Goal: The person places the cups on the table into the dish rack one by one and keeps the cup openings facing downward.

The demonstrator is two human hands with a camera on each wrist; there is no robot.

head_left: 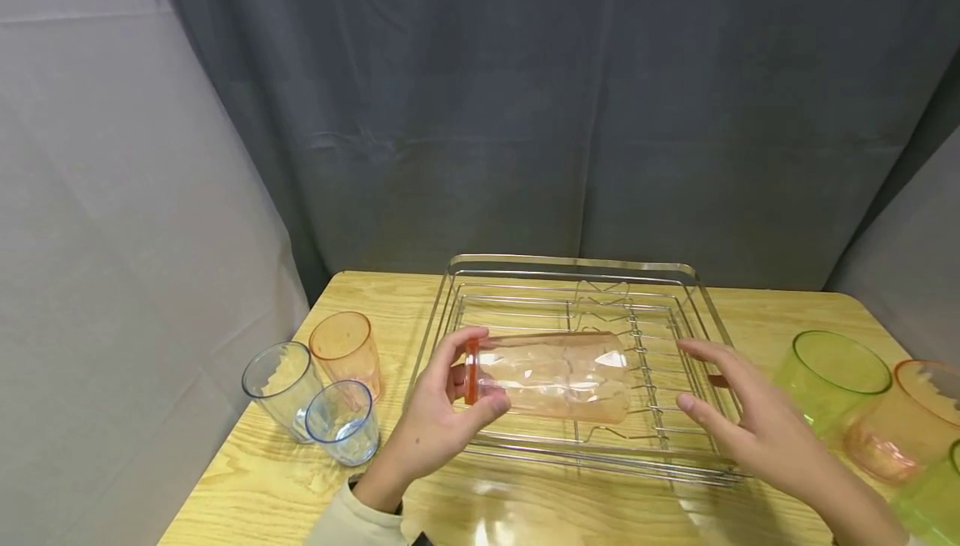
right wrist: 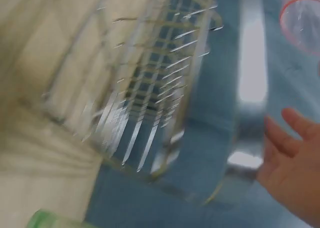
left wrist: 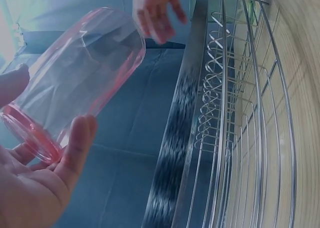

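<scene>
My left hand [head_left: 438, 421] grips a clear orange plastic cup [head_left: 555, 375] by one end, thumb and fingers curled about its darker orange end. The cup lies on its side in the air over a metal wire rack [head_left: 570, 262], its other end pointing right. In the left wrist view the cup [left wrist: 85, 63] tilts up and away from the palm. My right hand [head_left: 757, 421] hovers at the rack's right side with thumb and fingers spread, holding nothing. The right wrist view shows that hand [right wrist: 295, 163] near the rack's broad metal rim [right wrist: 250, 93].
Left of the rack stand an orange cup [head_left: 347, 350], a clear cup with a dark rim [head_left: 281, 383] and a blue cup [head_left: 345, 425]. Green cups [head_left: 832, 379] and an orange cup [head_left: 892, 429] are at the right. A grey curtain [head_left: 525, 112] hangs behind the wooden table [head_left: 247, 479].
</scene>
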